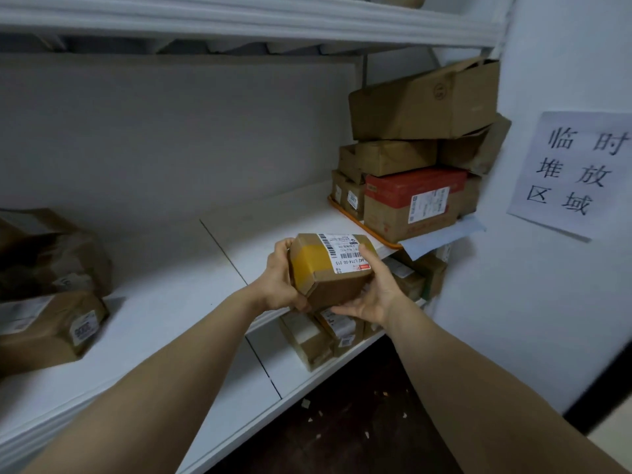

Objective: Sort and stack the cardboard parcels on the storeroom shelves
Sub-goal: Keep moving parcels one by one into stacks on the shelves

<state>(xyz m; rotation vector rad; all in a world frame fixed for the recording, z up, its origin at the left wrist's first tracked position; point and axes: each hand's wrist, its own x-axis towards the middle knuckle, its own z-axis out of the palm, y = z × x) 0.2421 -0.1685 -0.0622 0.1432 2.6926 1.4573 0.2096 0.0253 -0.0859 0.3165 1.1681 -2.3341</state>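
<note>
A small cardboard parcel [330, 268] with yellow tape and a white barcode label is held in the air over the front edge of the middle white shelf [178, 285]. My left hand [282, 280] grips its left end. My right hand [374, 289] grips its right side and underside, thumb across the label. At the shelf's right end stands a stack of parcels on an orange tray [345, 215], with a red-topped box [412, 200] in front and a large brown box [424, 100] on top. Two brown parcels [51, 302] lie at the left.
The lower shelf [284, 364] holds several small parcels [325, 333] under my hands. A white wall on the right carries a paper sign [574, 172]. An upper shelf [239, 18] runs overhead. Dark floor [342, 422] with paper scraps lies below.
</note>
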